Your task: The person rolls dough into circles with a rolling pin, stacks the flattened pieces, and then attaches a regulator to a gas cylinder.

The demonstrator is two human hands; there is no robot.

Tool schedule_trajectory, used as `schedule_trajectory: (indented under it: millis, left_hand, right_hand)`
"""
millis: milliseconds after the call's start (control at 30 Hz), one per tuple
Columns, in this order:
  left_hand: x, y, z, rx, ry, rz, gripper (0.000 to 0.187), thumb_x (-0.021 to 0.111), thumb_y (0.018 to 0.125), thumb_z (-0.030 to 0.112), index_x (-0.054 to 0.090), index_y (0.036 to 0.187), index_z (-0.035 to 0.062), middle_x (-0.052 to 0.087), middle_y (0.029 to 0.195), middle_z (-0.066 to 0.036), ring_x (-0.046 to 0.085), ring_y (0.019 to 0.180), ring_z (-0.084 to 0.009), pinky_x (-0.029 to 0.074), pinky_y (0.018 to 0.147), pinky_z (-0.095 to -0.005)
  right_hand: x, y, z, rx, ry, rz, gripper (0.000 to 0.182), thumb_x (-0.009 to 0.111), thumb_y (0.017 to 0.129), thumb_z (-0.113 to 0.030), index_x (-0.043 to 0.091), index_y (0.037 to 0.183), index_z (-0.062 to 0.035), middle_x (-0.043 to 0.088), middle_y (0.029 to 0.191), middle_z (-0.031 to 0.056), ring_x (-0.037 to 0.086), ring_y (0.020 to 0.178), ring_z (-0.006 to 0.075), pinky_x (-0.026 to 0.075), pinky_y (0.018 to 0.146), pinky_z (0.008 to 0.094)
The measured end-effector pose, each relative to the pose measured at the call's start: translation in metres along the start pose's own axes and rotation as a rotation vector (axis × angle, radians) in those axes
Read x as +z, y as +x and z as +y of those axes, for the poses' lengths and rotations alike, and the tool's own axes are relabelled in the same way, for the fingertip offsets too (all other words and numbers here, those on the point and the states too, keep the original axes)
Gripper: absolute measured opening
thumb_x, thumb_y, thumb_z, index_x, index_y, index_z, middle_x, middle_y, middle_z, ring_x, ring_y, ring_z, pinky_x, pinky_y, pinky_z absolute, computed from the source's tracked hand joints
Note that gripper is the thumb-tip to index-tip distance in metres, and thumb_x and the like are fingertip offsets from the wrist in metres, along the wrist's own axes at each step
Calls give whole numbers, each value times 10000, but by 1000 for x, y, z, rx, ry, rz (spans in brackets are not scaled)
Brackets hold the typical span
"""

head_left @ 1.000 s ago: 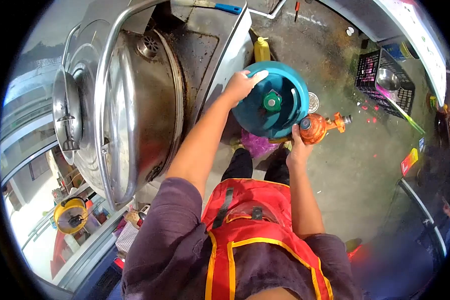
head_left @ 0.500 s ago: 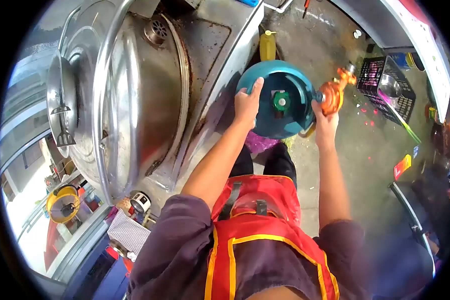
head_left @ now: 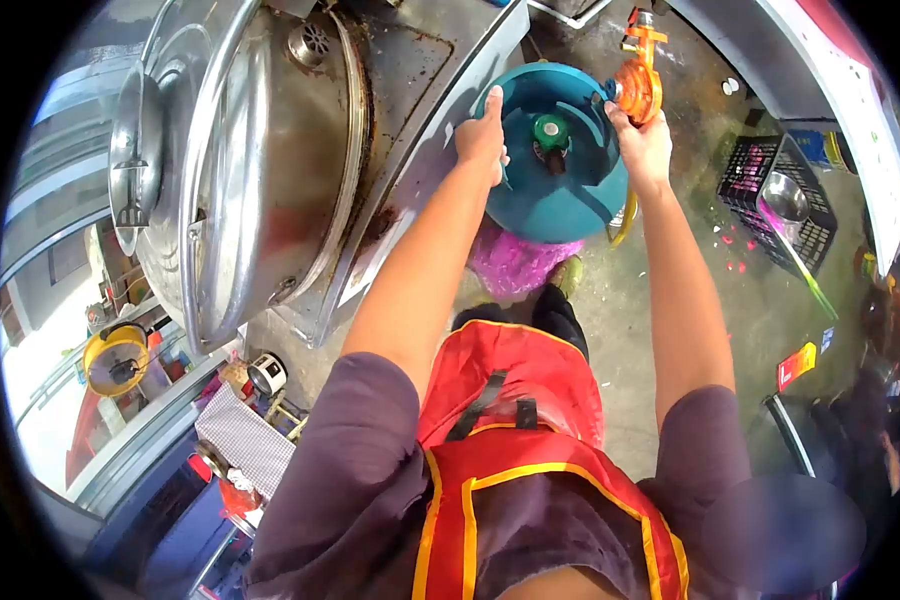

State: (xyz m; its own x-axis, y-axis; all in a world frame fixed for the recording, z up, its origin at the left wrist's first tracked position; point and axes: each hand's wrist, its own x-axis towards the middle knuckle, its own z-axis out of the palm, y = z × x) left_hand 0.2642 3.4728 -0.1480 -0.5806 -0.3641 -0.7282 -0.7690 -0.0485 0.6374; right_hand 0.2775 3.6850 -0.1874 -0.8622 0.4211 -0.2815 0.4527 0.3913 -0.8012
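Note:
A teal gas cylinder (head_left: 550, 205) stands in front of me, with a green valve (head_left: 550, 130) inside its collar. My left hand (head_left: 484, 140) is closed round the left side of the collar, thumb on the rim. On the right side, my right hand (head_left: 642, 148) is closed at the rim, against an orange regulator (head_left: 638, 88); whether its fingers also grip the collar is hard to tell. The regulator sits outside the collar, apart from the green valve. Pink plastic (head_left: 515, 262) lies below the cylinder, near my feet.
A large metal vessel (head_left: 300, 160) fills the left side on a steel counter (head_left: 410, 80). At the right is a black crate (head_left: 820, 215) with a metal bowl (head_left: 785, 197). A yellow hose (head_left: 625, 220) hangs beside the cylinder. A checked cloth (head_left: 245, 435) is at lower left.
The cylinder and both hands have moved up in the view, away from my body. The orange regulator has turned more upright and shifted up and slightly left.

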Motion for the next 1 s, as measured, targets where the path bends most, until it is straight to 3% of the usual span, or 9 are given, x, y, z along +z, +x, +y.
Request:
schedule_trajectory:
  millis: [333, 600, 733, 900, 967, 1000]
  left_hand:
    - [-4, 16, 7, 14, -26, 41, 619, 649, 822, 637, 505, 755, 38, 431, 576, -12, 404, 447, -139, 358, 409, -295]
    - [2, -6, 1, 45, 47, 77, 639, 620, 833, 649, 534, 738, 23, 473, 585, -27, 451, 450, -142, 379, 393, -291]
    - [-10, -3, -27, 71, 43, 95, 612, 641, 832, 625, 528, 693, 40, 479, 595, -21, 452, 448, -131, 380, 393, -290]
    - [-28, -27, -57, 135, 37, 38, 540, 652, 858, 561, 527, 718, 54, 481, 582, -18, 459, 436, -129, 376, 391, -284]
    - [-31, -14, -95, 265, 93, 91, 538, 649, 865, 549, 542, 748, 35, 488, 582, -27, 470, 438, -136, 382, 394, -293]
    - [-33, -20, -106, 260, 106, 101, 563, 646, 865, 543, 568, 841, -14, 542, 723, -118, 525, 614, -224, 416, 543, -337]
  right_hand:
    - [12, -2, -24, -22, -91, 79, 614, 706, 777, -514, 528, 1102, -24, 677, 969, 240, 648, 962, 411, 493, 872, 446]
    - [8, -1, -2, -114, 102, 69, 558, 726, 781, -468, 550, 1078, -29, 679, 976, 219, 645, 973, 392, 483, 869, 425]
    - [4, -31, 4, -115, 85, 64, 511, 715, 799, -451, 536, 1034, -34, 666, 911, 213, 641, 919, 409, 487, 823, 432]
    - [-7, -87, 4, -122, 72, 106, 383, 706, 832, -305, 523, 1052, -51, 647, 889, 178, 634, 853, 392, 487, 766, 420]
    - [-11, -103, 12, -155, 107, 99, 397, 714, 825, -264, 518, 1099, -54, 643, 920, 178, 635, 874, 380, 487, 775, 412]
    - [-13, -110, 19, -174, 100, 99, 397, 713, 826, -256, 514, 1104, -55, 645, 929, 179, 635, 885, 381, 487, 781, 410]
